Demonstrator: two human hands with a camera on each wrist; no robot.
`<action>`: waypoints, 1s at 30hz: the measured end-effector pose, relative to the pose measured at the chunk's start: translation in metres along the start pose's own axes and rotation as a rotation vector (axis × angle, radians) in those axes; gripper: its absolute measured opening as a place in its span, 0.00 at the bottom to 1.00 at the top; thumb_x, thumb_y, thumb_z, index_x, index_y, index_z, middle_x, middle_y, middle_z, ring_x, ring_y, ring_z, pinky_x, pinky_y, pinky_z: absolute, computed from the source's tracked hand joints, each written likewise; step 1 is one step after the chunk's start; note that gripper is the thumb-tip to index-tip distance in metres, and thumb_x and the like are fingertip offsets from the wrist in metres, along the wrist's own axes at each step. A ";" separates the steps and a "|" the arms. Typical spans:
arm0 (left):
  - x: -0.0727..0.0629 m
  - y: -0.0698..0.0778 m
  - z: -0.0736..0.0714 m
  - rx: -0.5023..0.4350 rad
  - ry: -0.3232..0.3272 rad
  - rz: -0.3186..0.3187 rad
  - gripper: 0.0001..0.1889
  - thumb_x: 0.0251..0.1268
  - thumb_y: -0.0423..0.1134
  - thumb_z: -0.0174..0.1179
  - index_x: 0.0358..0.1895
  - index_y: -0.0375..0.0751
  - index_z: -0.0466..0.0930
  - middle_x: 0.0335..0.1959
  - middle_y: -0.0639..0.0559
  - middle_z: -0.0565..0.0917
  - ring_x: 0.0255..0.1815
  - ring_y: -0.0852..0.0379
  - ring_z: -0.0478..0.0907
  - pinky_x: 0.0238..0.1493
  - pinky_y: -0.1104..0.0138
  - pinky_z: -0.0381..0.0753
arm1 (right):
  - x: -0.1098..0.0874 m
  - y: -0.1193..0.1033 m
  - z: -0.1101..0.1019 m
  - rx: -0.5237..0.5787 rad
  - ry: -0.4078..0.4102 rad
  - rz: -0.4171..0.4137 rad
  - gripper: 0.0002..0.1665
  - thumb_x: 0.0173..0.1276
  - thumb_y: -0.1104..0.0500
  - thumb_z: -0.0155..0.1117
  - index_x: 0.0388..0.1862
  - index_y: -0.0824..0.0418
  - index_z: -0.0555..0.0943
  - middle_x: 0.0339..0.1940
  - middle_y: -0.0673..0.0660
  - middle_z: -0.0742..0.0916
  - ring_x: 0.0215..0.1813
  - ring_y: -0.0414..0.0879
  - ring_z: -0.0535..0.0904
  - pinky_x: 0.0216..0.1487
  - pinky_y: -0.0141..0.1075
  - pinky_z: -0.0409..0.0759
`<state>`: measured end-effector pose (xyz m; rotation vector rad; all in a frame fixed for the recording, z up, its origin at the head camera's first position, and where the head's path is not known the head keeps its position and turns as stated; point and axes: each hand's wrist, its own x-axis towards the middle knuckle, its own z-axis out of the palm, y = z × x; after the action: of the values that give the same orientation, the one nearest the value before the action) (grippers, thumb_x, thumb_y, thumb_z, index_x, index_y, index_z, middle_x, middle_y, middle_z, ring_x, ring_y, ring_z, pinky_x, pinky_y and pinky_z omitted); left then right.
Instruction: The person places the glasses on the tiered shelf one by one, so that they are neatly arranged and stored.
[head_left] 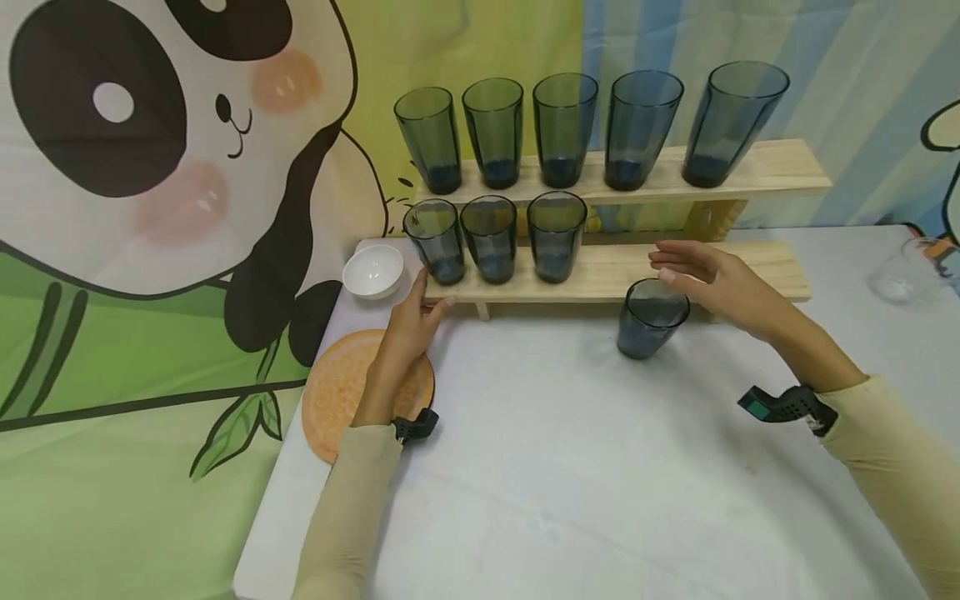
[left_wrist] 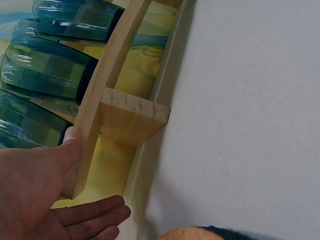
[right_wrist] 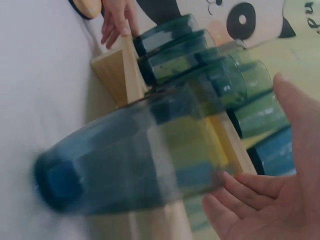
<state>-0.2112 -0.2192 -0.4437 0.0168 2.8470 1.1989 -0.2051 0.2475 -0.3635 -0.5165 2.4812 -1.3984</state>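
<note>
A dark tinted glass (head_left: 651, 325) is on the white table before the lower shelf board. My right hand (head_left: 705, 279) is at its far rim with fingers extended; in the right wrist view the fingertips (right_wrist: 227, 187) are right at the rim, and the thumb is spread away from the glass (right_wrist: 130, 155). My left hand (head_left: 412, 325) is at the left end of the lower board (head_left: 615, 271). Its thumb touches the board edge in the left wrist view, while the other visible fingers (left_wrist: 95, 215) extend straight below the board.
Three short glasses (head_left: 491, 242) stand on the lower board's left part. Several taller glasses (head_left: 566, 129) line the upper board (head_left: 780, 167). To the left are a white bowl (head_left: 373, 271) and an orange round mat (head_left: 330, 392). A clear glass vessel (head_left: 900, 275) is at the far right.
</note>
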 end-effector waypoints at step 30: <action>0.002 -0.002 0.002 -0.013 0.014 0.015 0.48 0.78 0.64 0.57 0.88 0.49 0.43 0.75 0.31 0.73 0.66 0.37 0.80 0.65 0.45 0.79 | -0.029 0.055 0.063 -0.008 0.347 -0.223 0.50 0.56 0.72 0.83 0.77 0.66 0.71 0.67 0.66 0.82 0.63 0.25 0.77 0.62 0.18 0.73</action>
<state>-0.2133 -0.2191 -0.4460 0.0293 2.8563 1.2248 -0.1647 0.2374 -0.4422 -0.6137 2.7694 -1.6895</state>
